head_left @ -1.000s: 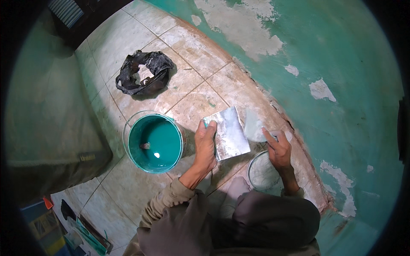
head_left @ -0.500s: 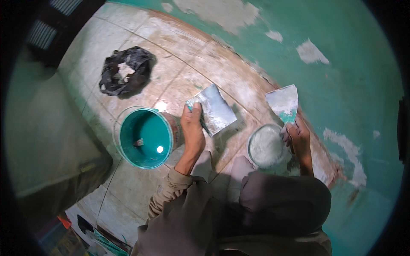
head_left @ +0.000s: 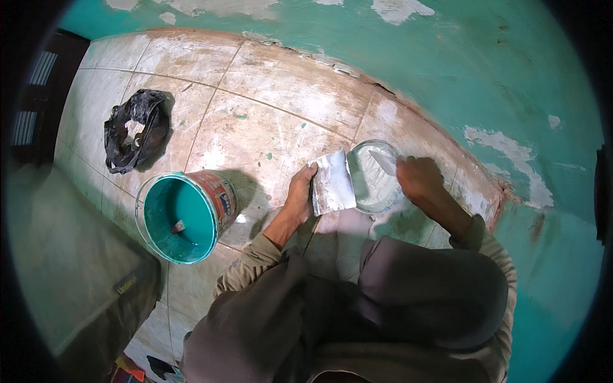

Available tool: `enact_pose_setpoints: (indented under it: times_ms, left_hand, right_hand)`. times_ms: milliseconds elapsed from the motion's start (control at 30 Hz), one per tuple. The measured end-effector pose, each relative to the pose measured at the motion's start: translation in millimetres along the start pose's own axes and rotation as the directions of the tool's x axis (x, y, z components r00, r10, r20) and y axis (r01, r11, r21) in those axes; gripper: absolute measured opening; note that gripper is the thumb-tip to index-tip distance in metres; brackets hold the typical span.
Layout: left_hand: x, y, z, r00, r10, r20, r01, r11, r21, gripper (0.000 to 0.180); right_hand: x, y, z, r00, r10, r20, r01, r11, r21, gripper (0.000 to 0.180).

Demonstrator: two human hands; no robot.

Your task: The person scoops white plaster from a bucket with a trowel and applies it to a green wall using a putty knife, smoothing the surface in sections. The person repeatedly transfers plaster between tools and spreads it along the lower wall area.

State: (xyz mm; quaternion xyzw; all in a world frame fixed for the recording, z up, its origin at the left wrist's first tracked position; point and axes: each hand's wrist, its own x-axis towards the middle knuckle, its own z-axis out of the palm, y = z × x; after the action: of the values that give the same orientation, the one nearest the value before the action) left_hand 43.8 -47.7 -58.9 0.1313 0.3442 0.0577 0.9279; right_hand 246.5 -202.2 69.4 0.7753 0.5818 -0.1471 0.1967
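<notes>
My left hand (head_left: 299, 193) grips a flat metal plate (head_left: 334, 184) by its left edge, with the thumb on top. Whitish smears cover the plate's face. Its right edge lies against or just over the rim of a round tub (head_left: 377, 210) of white putty (head_left: 370, 182). In my right hand (head_left: 420, 180) is a putty knife (head_left: 384, 162), its blade down in the putty. The fingers wrap round its handle, which they hide.
Left of my arm stands a bucket (head_left: 231, 196) of teal paint with a brush-like thing inside. A crumpled black plastic bag (head_left: 153, 108) lies beyond it on the tiled floor (head_left: 255, 143). A green wall (head_left: 511, 83) with patched white spots rises at the right; a covered bulky object (head_left: 89, 262) stands left.
My right hand has brought the putty knife from beside the wall down into the tub. My left hand has carried the plate over to the tub's edge. The view has shifted.
</notes>
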Motion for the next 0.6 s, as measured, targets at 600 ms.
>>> enact_pose_setpoints:
  times_ms: [600]
  left_hand:
    - [-4, -21, 1, 0.998, 0.032, -0.058, -0.028, 0.998, 0.059, 0.026]
  right_hand:
    - [16, -22, 10, 0.974, -0.157, 0.164, 0.190, 0.960, -0.206, 0.010]
